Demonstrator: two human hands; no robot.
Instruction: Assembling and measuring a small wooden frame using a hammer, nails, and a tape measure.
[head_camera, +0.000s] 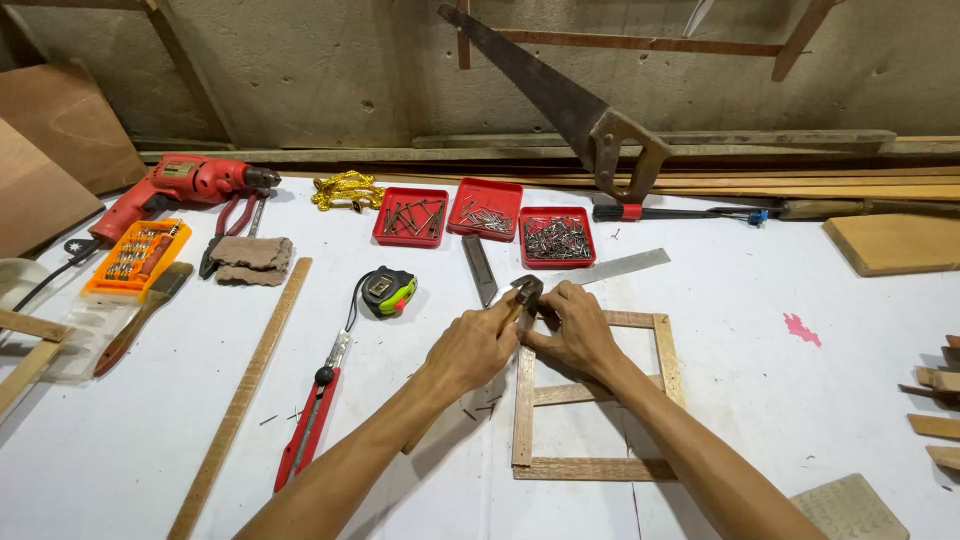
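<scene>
A small rectangular wooden frame (595, 467) with a cross slat lies flat on the white table. My left hand (470, 350) grips a hammer (523, 294) by its handle, the metal head just above the frame's far left corner. My right hand (575, 328) rests on that same corner, fingers pinched close to the hammer head; whatever they pinch is too small to see.
Three red trays of nails and screws (557, 238) sit behind the frame. A metal square (625, 266), tape measure (388, 292), red utility knife (308, 425), long wooden strip (240, 400), pliers, brush, orange bit case and red drill (185, 185) lie left. A handsaw (560, 105) leans on the wall.
</scene>
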